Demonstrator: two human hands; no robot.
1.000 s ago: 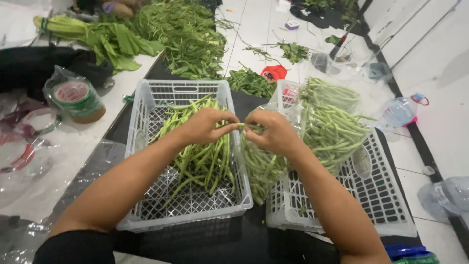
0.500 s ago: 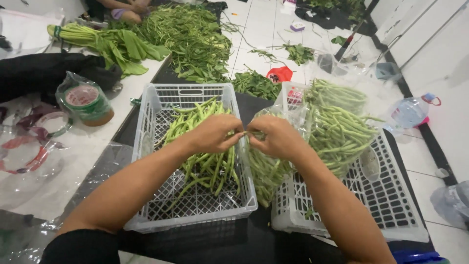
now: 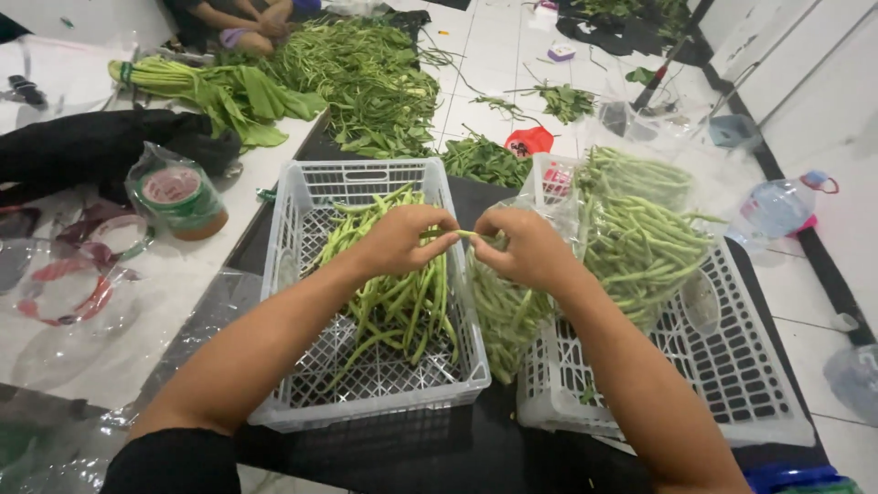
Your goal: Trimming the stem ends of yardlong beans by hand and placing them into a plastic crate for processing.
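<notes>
Both white baskets, the left one point(image 3: 302, 274) and the right one point(image 3: 732, 366), are hard moulded plastic with an open grid and a dull sheen. The green beans point(image 3: 402, 293) look smooth and faintly waxy. A thin, clear, crinkly plastic bag point(image 3: 640, 229) holds more beans on the right. The floor point(image 3: 476, 55) is glossy white tile. Far left lies matt black cloth point(image 3: 82, 146).

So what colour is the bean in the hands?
Green. The bean is pinched between the left hand and right hand, clearest in the head view.
</notes>
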